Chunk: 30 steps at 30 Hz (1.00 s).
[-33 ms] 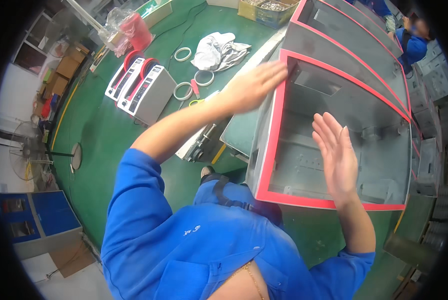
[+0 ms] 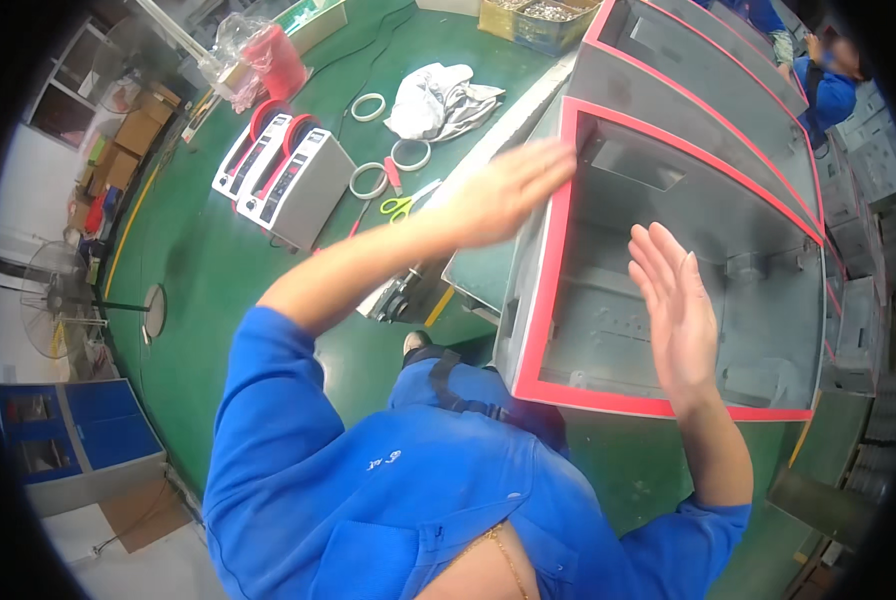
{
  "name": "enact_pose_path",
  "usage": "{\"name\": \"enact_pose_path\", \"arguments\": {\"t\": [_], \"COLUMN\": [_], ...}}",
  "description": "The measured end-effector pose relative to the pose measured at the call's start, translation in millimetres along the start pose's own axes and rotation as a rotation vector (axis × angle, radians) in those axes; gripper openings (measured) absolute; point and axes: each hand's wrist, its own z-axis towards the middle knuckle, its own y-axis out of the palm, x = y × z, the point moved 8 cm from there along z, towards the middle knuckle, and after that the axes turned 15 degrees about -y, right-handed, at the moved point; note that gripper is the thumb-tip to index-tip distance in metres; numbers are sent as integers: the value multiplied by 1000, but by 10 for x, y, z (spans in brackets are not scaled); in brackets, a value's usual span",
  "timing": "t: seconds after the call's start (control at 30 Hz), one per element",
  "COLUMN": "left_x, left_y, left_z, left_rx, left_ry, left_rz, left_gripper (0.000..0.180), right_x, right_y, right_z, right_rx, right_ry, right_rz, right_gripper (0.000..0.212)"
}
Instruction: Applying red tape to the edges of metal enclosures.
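Note:
A grey metal box (image 2: 524, 268) lies in front of me with its open side up, its rim lined with red tape (image 2: 556, 270). My left hand (image 2: 503, 198) is flat, fingers stretched out, with the fingertips at the tape on the box's upper left edge. It holds nothing that I can see. Over the box's opening, my right hand (image 2: 683, 325) is raised with straight fingers and nothing in it. Whether it touches the box I cannot tell.
Similar red-edged boxes (image 2: 658, 110) stand beyond. To the left are two white tape dispensers (image 2: 293, 190), a tape roll (image 2: 368, 181), green scissors (image 2: 396, 207) and a white cloth (image 2: 433, 105). A co-worker's blue sleeve (image 2: 830, 98) shows at the far right.
My left hand has shifted very slightly down along the box's left edge, and more of the green scissors shows. My right hand is almost where it was.

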Motion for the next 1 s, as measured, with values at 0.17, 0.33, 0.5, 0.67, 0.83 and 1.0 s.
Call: {"name": "enact_pose_path", "arguments": {"t": [0.17,0.33,0.5,0.67,0.83,1.0], "left_x": [812,1254,1312,856,-1036,-2650], "left_y": [-417,-603,-671,-604,-790,-1332], "left_z": [-630,-1012,-1221,-1837,-3160,-4633], "left_rx": [-84,-91,-117,-70,237,719], "left_ry": [-19,-59,58,-146,-1032,-1485], "left_rz": [-167,-227,-472,-633,-328,-456], "left_gripper": [44,31,26,27,36,40], "right_x": [-124,-37,557,556,208,161], "right_y": [311,948,1082,1219,1562,1713], "right_z": [189,705,1391,1049,99,-583], "right_rx": [-244,-518,-561,-674,-858,-830], "right_ry": [-270,-729,-649,-637,-435,-337], "right_rz": [-477,-941,-1434,-1458,-1369,-1491], "right_gripper": [46,49,60,60,60,72]}}
